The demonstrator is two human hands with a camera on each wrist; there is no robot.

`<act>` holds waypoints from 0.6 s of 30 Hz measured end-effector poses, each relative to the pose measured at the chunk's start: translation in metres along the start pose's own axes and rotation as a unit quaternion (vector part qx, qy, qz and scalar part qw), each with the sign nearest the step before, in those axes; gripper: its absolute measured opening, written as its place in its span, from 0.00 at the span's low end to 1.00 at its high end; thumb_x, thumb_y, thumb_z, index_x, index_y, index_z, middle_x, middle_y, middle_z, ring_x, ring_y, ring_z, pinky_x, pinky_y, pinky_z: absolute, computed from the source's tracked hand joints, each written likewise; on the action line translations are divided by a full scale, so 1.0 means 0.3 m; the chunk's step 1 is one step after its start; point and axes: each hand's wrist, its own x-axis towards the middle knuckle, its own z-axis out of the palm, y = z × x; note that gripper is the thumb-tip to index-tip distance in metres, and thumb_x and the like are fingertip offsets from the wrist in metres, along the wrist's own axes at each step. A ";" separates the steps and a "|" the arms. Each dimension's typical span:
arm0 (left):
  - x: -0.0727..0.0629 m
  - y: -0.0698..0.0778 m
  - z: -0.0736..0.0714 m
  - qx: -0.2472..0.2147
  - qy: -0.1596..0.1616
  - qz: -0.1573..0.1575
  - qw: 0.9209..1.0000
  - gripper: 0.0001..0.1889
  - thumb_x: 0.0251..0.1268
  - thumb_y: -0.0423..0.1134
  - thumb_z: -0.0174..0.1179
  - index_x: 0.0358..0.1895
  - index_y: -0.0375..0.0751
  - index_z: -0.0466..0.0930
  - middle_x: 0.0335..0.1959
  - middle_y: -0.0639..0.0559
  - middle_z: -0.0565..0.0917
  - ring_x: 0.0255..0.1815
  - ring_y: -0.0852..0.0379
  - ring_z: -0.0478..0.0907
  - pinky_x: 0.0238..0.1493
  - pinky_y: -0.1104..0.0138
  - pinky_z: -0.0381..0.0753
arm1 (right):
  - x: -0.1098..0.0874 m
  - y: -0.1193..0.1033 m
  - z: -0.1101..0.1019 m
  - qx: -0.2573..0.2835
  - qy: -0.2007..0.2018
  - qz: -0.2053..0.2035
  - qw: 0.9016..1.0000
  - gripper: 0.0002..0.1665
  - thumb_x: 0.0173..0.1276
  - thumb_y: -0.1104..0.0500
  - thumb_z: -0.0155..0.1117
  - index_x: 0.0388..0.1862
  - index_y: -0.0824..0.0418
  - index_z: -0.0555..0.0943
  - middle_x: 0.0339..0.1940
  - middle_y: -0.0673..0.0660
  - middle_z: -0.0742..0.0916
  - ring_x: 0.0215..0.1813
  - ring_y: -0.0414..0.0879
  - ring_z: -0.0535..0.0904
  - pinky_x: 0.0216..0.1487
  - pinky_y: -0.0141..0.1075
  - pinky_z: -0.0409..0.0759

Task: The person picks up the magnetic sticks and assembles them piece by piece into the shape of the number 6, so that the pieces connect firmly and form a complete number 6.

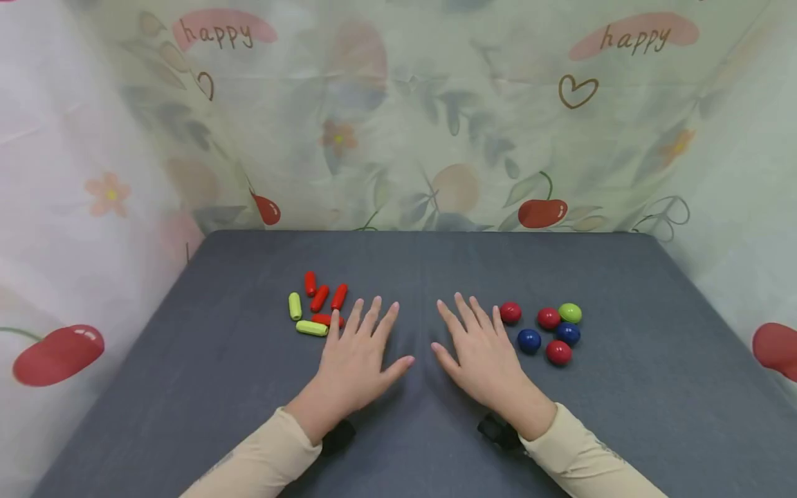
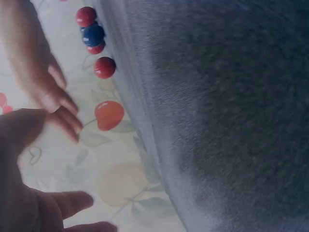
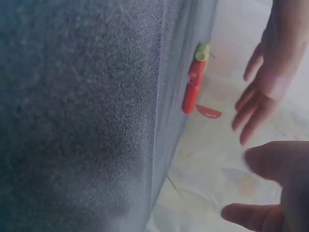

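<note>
My left hand [image 1: 357, 363] is held over the middle of the table with its fingers spread, holding nothing. Just past its little finger lie several small cylinders: red ones such as this red cylinder [image 1: 319, 299] and two yellow-green cylinders, one the near yellow-green cylinder [image 1: 312, 328]. My right hand [image 1: 486, 360] mirrors it, fingers spread and nothing held. Beside its fingertips sit glossy balls: three red balls, among them the nearest red ball [image 1: 558, 353], two blue balls with one blue ball [image 1: 529, 341] closest to the hand, and a green ball [image 1: 569, 312].
A dark grey cloth covers the table [image 1: 423, 270]. Behind it hangs a printed curtain [image 1: 411, 124] with cherries, leaves and lettering, and similar fabric closes in both sides. Each wrist carries a black camera, such as the right wrist camera [image 1: 498, 430].
</note>
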 end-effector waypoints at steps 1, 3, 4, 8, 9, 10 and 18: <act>0.000 -0.004 -0.005 -0.007 -0.003 0.002 1.000 0.43 0.62 0.69 0.51 0.77 0.55 0.53 0.77 0.47 0.57 0.78 0.41 0.50 0.73 0.40 0.46 | -0.001 0.006 -0.003 0.008 -0.006 0.001 1.000 0.39 0.67 0.40 0.60 0.73 0.54 0.66 0.74 0.63 0.68 0.75 0.62 0.60 0.71 0.63 0.54; -0.003 -0.016 -0.020 -0.023 -0.006 0.007 1.000 0.40 0.63 0.64 0.56 0.74 0.51 0.59 0.73 0.45 0.64 0.75 0.42 0.58 0.72 0.42 0.52 | -0.006 0.020 -0.014 0.032 -0.017 0.003 0.999 0.37 0.66 0.43 0.63 0.71 0.55 0.69 0.71 0.63 0.71 0.73 0.61 0.63 0.71 0.62 0.56; -0.004 -0.026 -0.029 -0.034 -0.007 0.008 0.999 0.38 0.63 0.61 0.58 0.73 0.50 0.62 0.71 0.45 0.68 0.72 0.43 0.63 0.72 0.45 0.56 | -0.008 0.030 -0.020 0.044 -0.022 0.003 0.999 0.35 0.66 0.45 0.63 0.69 0.56 0.71 0.70 0.63 0.72 0.73 0.61 0.65 0.70 0.61 0.57; -0.009 -0.085 -0.073 -0.098 -0.013 -0.009 0.995 0.30 0.65 0.54 0.60 0.67 0.46 0.71 0.63 0.49 0.77 0.62 0.50 0.75 0.61 0.51 0.74 | -0.020 0.082 -0.055 0.103 -0.040 0.021 0.994 0.29 0.67 0.49 0.64 0.65 0.57 0.75 0.65 0.61 0.78 0.68 0.58 0.71 0.68 0.57 0.65; -0.009 -0.105 -0.083 -0.117 -0.014 -0.019 0.993 0.28 0.65 0.53 0.60 0.66 0.47 0.72 0.62 0.50 0.78 0.60 0.51 0.77 0.57 0.52 0.77 | -0.023 0.099 -0.065 0.120 -0.043 0.028 0.991 0.28 0.67 0.50 0.64 0.64 0.57 0.76 0.64 0.60 0.79 0.67 0.57 0.73 0.66 0.56 0.67; -0.008 -0.126 -0.093 -0.137 -0.015 -0.033 0.990 0.27 0.66 0.52 0.60 0.66 0.47 0.73 0.61 0.51 0.79 0.56 0.53 0.79 0.52 0.54 0.79 | -0.027 0.118 -0.074 0.137 -0.045 0.037 0.989 0.26 0.68 0.51 0.64 0.63 0.57 0.76 0.63 0.59 0.80 0.66 0.56 0.74 0.65 0.55 0.70; -0.010 -0.335 -0.116 -0.279 0.021 -0.132 0.951 0.18 0.70 0.46 0.56 0.59 0.46 0.77 0.52 0.47 0.83 0.51 0.49 0.80 0.46 0.56 0.79 | -0.049 0.284 -0.132 0.230 -0.028 0.080 0.970 0.22 0.71 0.54 0.61 0.61 0.59 0.76 0.57 0.61 0.81 0.58 0.57 0.78 0.56 0.53 0.76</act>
